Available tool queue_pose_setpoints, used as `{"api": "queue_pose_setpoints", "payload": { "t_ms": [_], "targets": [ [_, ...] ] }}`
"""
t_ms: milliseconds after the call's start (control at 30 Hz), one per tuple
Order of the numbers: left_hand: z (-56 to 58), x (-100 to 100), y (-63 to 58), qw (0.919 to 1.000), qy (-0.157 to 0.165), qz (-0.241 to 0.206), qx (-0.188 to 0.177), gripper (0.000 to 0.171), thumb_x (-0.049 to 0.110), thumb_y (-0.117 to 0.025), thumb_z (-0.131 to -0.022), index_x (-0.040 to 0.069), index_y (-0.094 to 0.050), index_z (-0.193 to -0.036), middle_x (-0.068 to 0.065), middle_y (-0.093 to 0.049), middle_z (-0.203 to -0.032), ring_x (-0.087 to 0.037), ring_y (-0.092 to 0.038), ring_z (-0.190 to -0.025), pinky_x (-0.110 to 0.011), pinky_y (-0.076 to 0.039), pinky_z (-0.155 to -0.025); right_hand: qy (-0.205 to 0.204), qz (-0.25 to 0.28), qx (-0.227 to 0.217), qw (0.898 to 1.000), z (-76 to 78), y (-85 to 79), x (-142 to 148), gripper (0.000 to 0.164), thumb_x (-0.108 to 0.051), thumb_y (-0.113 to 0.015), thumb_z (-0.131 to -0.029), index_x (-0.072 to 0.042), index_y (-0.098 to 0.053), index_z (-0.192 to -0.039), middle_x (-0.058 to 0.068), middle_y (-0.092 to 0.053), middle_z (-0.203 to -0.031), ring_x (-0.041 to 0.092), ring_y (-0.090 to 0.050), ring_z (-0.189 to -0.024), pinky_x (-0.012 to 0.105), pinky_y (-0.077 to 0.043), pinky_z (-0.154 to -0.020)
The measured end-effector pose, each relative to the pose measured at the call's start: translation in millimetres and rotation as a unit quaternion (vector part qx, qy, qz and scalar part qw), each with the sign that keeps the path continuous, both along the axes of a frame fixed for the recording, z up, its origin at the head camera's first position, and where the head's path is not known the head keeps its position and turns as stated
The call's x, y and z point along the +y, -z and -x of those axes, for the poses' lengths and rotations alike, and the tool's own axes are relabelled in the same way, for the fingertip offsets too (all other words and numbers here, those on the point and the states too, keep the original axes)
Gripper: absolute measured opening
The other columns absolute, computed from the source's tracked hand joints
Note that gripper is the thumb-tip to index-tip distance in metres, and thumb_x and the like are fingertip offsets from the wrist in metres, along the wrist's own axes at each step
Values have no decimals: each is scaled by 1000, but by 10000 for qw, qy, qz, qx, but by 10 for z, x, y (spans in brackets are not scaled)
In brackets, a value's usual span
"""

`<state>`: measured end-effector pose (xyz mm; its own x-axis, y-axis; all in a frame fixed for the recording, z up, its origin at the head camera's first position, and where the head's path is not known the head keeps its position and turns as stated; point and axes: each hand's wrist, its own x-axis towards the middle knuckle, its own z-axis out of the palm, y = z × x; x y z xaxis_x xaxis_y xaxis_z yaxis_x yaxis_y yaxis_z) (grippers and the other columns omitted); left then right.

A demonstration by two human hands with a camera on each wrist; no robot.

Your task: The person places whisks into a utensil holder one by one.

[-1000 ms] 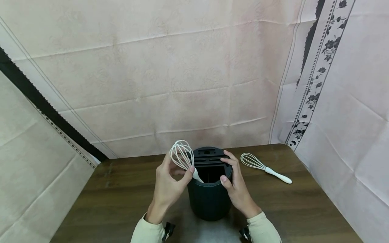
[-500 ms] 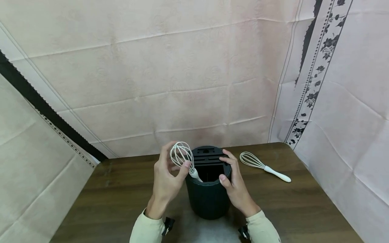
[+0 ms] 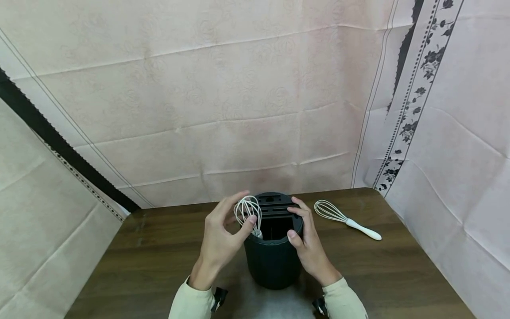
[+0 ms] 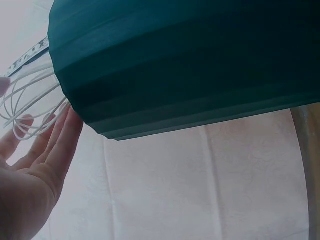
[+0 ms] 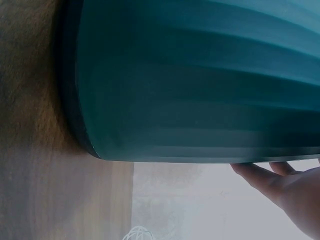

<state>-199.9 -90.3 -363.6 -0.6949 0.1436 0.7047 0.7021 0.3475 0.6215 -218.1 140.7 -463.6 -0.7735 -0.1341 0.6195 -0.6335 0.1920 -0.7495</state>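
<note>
A dark green ribbed utensil holder (image 3: 272, 268) with a slotted black top stands upright on the table. My left hand (image 3: 220, 241) pinches a white whisk (image 3: 249, 208) by its wire head, at the holder's left rim. The whisk's handle is down inside the opening, hidden; its wires also show in the left wrist view (image 4: 30, 102). My right hand (image 3: 314, 254) grips the holder's right rim, thumb at the front and fingers over the top. In the right wrist view, the holder's ribbed side (image 5: 200, 100) fills most of the picture.
A second white whisk (image 3: 346, 220) lies on the brown wooden table (image 3: 390, 274), right of the holder. Pale cloth (image 3: 239, 88) hangs behind the table and at both sides, with a dark floral border at the right.
My left hand has lowered the whisk and shifted it slightly right, so its handle has sunk into the holder and the wire head sits nearer the rim. My right hand keeps its grip.
</note>
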Motion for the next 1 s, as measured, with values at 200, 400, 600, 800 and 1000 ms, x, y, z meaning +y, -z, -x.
{"api": "queue_pose_setpoints", "payload": {
  "t_ms": [200,400,600,800,1000],
  "targets": [
    [11,-10,58,9999,16,117,46,50,17,-82,-93,25,-67,-140,3,-71,-130,-16,-71,-112,-40,-62,-91,8,11,-18,10000,-12,12,0,46,-31,-51,-108,-20,-42,-152,4,-22,-172,34,-24,-154,25,-30,-118],
    [16,-4,93,9994,17,328,112,49,19,-85,-91,17,-68,-137,0,-72,-133,-15,-69,-116,-31,-55,-100,-77,40,-25,10000,-13,6,-1,46,-30,-49,-109,-20,-41,-153,4,-21,-173,35,-24,-154,21,-31,-116],
    [4,13,136,9976,26,684,-80,52,24,-87,-90,15,-68,-137,5,-70,-135,-15,-65,-124,-43,-52,-107,-119,86,12,9999,-4,13,-6,45,-31,-48,-110,-20,-41,-153,5,-20,-172,35,-25,-153,20,-32,-116],
    [6,37,185,9952,-192,957,34,52,27,-88,-88,18,-70,-136,10,-71,-133,-17,-65,-123,-58,-49,-103,-107,69,3,9999,-22,-1,-16,46,-31,-48,-110,-20,-41,-154,7,-21,-172,33,-24,-155,27,-32,-118],
    [2,49,201,9948,-211,992,-19,55,30,-87,-89,22,-67,-139,12,-68,-137,-18,-63,-126,-62,-46,-105,13,-40,33,10000,-22,-32,-8,46,-35,-46,-111,-20,-40,-154,8,-21,-172,33,-22,-156,57,-29,-119]
  ]
}}
